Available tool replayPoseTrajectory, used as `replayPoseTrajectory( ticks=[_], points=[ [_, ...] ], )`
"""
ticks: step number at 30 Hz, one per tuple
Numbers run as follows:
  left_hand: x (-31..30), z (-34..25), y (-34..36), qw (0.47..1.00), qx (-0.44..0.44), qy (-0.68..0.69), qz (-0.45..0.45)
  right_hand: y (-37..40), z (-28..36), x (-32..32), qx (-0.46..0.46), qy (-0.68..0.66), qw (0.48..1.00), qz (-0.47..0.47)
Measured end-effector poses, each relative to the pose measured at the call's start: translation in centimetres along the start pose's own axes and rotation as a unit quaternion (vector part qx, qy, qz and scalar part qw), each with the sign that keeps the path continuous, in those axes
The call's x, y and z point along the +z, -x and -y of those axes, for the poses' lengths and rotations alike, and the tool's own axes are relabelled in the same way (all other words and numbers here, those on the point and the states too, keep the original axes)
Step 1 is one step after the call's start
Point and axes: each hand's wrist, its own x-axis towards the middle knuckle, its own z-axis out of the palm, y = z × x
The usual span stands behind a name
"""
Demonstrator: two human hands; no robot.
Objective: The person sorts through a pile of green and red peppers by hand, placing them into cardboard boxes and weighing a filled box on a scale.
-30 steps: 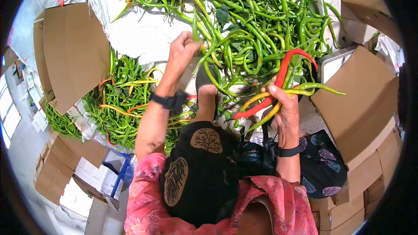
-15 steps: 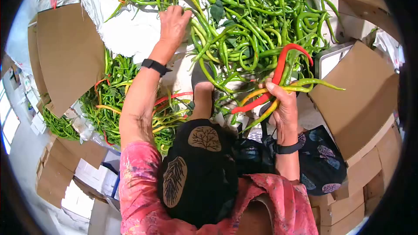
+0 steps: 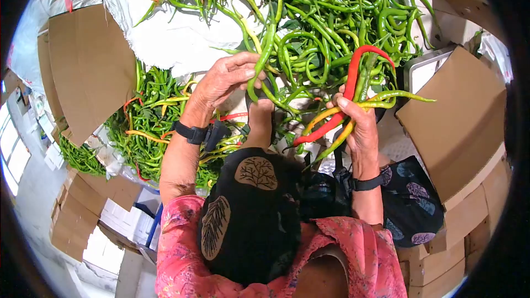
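Observation:
Between the thumb and fingers of my left hand (image 3: 229,80) is a long green chili pepper (image 3: 268,47), its lower end curling below the fingertips. My right hand (image 3: 360,126) is closed around a small bunch of chili peppers: a curved red one (image 3: 353,77), a yellow-green one (image 3: 400,95) and others that are green or orange-yellow. In front of both hands spreads a large heap of green chili peppers (image 3: 326,27) with some leaves mixed in. Part of this heap is hidden behind the bunch.
A second pile of peppers (image 3: 152,113), mostly green with some red and yellow, lies left of my legs. White sacking (image 3: 171,38) is under the heap. Cardboard flaps (image 3: 91,72) stand at the left, and a cardboard box (image 3: 455,127) stands at the right.
My left hand has come back from the heap toward me, now with a green chili pepper in its fingers. My right hand still grips its bunch, almost unmoved.

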Motion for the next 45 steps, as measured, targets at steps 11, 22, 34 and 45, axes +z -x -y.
replayPoseTrajectory(
  ticks=[11, 22, 34, 45],
  points=[
    [-1.8, 5.9, -9.2, 0.811, 0.057, -0.48, -0.329, 0.0, -0.2, 0.9, 0.002, 0.033, 0.999, 0.0],
    [0.1, -0.2, -3.3, 0.977, 0.162, 0.024, -0.138, -0.1, 0.1, 0.4, 0.016, 0.024, 0.999, -0.014],
    [-2.3, -2.1, -12.3, 0.953, 0.161, 0.066, -0.246, 0.0, 0.1, 0.7, -0.002, 0.017, 1.0, -0.015],
    [2.0, -1.6, -3.9, 0.976, 0.098, 0.174, 0.082, 0.5, 0.0, 0.9, -0.002, 0.019, 1.0, -0.02]
  ],
)
